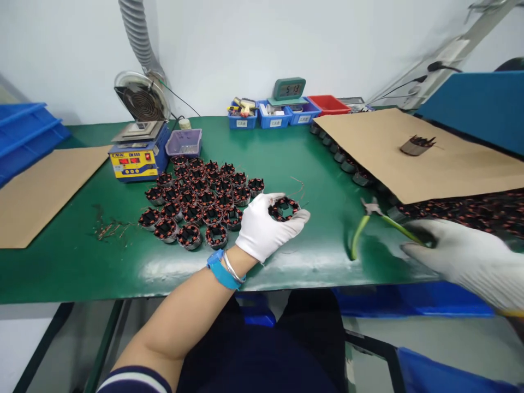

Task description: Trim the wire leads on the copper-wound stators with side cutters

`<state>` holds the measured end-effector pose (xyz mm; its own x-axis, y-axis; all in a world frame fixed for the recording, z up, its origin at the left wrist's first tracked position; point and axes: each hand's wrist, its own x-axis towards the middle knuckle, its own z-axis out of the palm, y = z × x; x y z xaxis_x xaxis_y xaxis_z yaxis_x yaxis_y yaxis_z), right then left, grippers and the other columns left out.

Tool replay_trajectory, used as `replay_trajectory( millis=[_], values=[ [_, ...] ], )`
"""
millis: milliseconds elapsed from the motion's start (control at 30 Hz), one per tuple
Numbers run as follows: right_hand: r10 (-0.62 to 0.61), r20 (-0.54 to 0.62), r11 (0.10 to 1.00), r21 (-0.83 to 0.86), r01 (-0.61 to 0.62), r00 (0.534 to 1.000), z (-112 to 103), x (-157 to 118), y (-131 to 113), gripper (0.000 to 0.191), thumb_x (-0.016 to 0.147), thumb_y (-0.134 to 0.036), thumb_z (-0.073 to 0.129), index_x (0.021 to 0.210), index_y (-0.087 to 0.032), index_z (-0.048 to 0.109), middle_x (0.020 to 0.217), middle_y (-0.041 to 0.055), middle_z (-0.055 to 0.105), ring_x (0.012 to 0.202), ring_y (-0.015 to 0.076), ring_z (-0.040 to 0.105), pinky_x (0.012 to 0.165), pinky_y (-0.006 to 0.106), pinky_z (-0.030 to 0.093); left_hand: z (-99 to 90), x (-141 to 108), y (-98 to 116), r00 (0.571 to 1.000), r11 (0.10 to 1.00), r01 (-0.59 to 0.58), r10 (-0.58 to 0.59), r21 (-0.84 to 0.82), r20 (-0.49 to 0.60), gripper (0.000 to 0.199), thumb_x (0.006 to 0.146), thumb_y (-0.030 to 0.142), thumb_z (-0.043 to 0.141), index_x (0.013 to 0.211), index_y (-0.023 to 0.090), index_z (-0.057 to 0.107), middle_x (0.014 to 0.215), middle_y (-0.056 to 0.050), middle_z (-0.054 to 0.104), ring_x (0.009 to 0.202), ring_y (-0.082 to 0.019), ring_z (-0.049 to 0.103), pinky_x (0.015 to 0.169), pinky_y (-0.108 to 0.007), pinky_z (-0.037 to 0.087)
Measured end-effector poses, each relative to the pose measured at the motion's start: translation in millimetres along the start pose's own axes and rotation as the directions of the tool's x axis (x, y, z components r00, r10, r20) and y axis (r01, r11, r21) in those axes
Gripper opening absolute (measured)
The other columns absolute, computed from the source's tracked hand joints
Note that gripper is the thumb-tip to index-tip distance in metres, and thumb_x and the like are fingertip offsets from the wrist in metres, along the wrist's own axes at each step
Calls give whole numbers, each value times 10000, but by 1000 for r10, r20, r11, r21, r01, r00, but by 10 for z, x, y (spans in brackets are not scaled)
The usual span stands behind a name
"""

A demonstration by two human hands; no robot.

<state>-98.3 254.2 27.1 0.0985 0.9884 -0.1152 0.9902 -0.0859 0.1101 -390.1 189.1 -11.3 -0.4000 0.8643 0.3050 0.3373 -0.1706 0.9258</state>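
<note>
Green bench top is stretching before a pale wall. Seen from the head camera, a stator is sitting in the left hand, just right of a cluster of others; its round open face is pointing up, its bore axis standing roughly upright. Gloved fingers and thumb are curling around its rim, holding it. Farther right, cutters are pointing nose-first toward the wall, handles spreading wide. Blurred, the right hand is meeting one handle's end; whether it is gripping, I cannot tell.
</note>
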Motion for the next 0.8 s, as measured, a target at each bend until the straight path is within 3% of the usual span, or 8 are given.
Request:
replay_trajectory(
  millis=[100,200,333,367,433,533,667,800],
  values=[
    [116,152,992,-56,-109,981,-16,-18,152,437,878,-502,510,1189,-273,714,992,140,753,832,332,717,721,437,536,13,-30,18,999,999,-41,41,19,-2,467,632,368,870,1020,165,707,946,-62,743,852,-223,727,869,-402,602],
    [32,32,992,-120,-28,999,21,-116,-6,524,951,-528,364,1190,-217,712,1155,217,697,898,383,713,746,504,522,12,-61,23,997,995,-82,82,51,-10,468,631,375,868,1016,161,710,941,-65,742,837,-226,727,856,-406,606],
    [-199,-160,979,11,204,967,178,-117,-521,727,963,-639,310,1481,-173,519,1418,230,573,1035,406,685,844,534,549,1,-73,29,997,997,-71,71,40,-4,417,644,309,855,1006,159,711,954,-64,746,850,-222,732,876,-398,604],
    [-236,-177,969,27,244,955,231,-49,-658,785,964,-672,304,1546,-160,432,1498,230,512,1127,409,654,903,533,541,-1,-72,32,999,998,-55,55,29,0,403,648,289,853,1003,163,711,960,-63,747,857,-220,732,880,-393,605],
    [-271,-195,959,27,281,943,329,174,-897,938,940,-717,347,1576,-27,333,1545,325,417,1246,470,572,972,576,502,-3,-68,39,1000,999,-29,29,12,10,397,650,261,856,1008,170,711,974,-64,751,871,-220,733,884,-391,608],
    [-290,-241,952,27,305,926,405,614,-1122,973,948,-690,363,1521,97,341,1494,416,408,1341,542,455,1028,643,428,3,-56,38,1000,1000,-24,24,10,9,420,628,214,869,1013,173,708,988,-67,751,883,-223,733,895,-398,612],
    [-413,-263,899,34,437,872,407,1000,-1283,877,959,-678,338,1502,4,432,1531,342,431,1378,501,436,1070,630,397,20,-22,5,1000,1000,12,-11,-22,10,444,601,186,891,1006,173,709,980,-66,753,865,-223,733,886,-406,618],
    [-591,-274,784,27,620,759,432,940,-1537,790,961,-639,361,1501,-71,466,1572,268,435,1444,433,388,1137,604,346,20,11,-27,999,998,52,-52,-42,-11,393,624,217,897,969,188,711,983,-68,756,907,-244,736,917,-427,612]
  ],
)
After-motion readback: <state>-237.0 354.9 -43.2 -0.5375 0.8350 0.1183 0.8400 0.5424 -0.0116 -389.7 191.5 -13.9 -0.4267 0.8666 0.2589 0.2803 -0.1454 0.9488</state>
